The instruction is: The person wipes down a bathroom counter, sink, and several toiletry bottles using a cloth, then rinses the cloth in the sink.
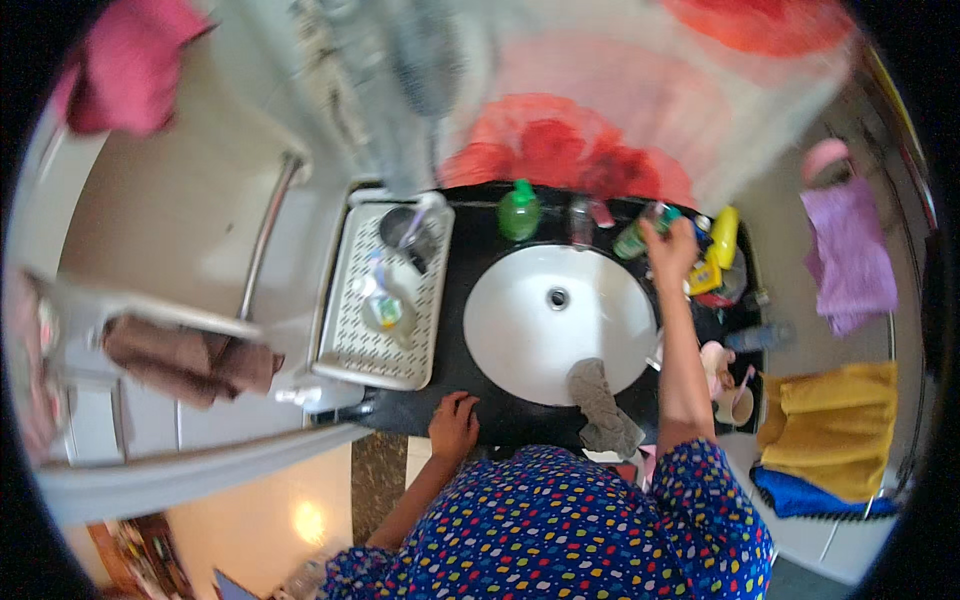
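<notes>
Reaching across the basin (pixel 520 340), we had our right hand (pixel 672 250) clasped round a green bottle (pixel 640 236) at the counter's back edge, our left hand (pixel 453 424) flat and empty on the near edge; lifting straight up would have spared the yellow bottle (pixel 722 240) beside the grip.

Black counter (pixel 480 250) with round white basin (pixel 520 320), floral curtain (pixel 620 90) behind, pale walls, glossy floor (pixel 270 520).
</notes>
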Motion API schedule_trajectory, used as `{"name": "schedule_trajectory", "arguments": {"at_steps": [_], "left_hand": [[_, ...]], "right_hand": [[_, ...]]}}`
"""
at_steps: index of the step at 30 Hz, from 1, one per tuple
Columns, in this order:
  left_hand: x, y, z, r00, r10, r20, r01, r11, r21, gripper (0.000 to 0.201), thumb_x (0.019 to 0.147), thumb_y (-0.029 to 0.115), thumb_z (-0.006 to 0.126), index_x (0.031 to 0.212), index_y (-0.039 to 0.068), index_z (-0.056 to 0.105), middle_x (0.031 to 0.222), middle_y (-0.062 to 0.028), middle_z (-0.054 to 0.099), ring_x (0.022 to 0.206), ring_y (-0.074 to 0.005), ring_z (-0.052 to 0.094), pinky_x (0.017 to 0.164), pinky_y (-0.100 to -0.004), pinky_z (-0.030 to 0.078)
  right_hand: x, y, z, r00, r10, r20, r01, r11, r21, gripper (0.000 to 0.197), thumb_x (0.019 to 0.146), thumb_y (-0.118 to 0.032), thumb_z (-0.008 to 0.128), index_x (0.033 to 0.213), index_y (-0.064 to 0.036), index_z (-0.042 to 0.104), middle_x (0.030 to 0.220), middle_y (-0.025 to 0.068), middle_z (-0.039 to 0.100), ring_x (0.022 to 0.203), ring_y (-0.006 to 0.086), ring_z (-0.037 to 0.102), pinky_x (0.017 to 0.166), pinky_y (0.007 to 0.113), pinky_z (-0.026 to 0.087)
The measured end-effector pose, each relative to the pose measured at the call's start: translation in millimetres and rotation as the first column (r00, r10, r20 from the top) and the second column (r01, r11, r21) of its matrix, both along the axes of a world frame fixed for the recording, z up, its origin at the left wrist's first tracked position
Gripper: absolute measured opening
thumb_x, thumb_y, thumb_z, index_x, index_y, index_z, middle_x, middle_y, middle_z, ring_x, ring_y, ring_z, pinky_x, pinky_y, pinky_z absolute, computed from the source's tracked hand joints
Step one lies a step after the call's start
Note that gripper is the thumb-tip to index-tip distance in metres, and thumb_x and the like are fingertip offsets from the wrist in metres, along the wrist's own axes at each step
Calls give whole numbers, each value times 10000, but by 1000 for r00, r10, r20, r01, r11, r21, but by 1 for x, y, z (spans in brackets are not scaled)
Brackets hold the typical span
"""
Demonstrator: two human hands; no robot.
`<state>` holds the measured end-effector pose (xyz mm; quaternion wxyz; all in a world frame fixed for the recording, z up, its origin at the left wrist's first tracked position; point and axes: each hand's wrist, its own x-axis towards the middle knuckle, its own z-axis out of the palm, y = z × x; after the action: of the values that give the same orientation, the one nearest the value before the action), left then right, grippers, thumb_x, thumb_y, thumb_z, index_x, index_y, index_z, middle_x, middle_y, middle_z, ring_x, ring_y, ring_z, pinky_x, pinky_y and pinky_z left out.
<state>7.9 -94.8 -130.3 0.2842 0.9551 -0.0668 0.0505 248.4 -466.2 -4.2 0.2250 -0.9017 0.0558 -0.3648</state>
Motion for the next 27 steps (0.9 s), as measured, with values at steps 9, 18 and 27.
{"name": "schedule_trajectory", "arguments": {"at_steps": [9, 18, 27], "left_hand": [[-8, 6, -1, 999, 1, -50, -4, 998, -60, 302, 764, 94, 623, 1060, 143, 594, 1129, -91, 528, 880, -309, 589, 728, -419, 513], [-7, 1, -10, 1000, -21, 6, 22, 997, -79, 290, 762, 95, 630, 1050, 122, 603, 1130, -87, 515, 900, -295, 589, 736, -404, 514], [-17, 17, 15, 916, 366, -164, -399, 797, -453, 294, 843, 94, 581, 1132, 65, 534, 1047, -130, 546, 782, -265, 610, 675, -350, 512]], "right_hand": [[-54, 117, 144, 787, 617, -22, -584, 755, 299, 197, 712, -116, 758, 858, -31, 656, 784, 9, 544, 614, 82, 475, 531, 232, 375], [31, 274, 130, 495, 853, 167, -858, 448, 252, 253, 698, -89, 763, 939, -59, 692, 901, 61, 610, 800, 175, 607, 707, 280, 475], [86, 356, 57, 374, 927, -22, -871, 360, 335, 248, 688, -69, 754, 929, -80, 695, 775, 34, 536, 601, 127, 501, 591, 273, 427]]}}
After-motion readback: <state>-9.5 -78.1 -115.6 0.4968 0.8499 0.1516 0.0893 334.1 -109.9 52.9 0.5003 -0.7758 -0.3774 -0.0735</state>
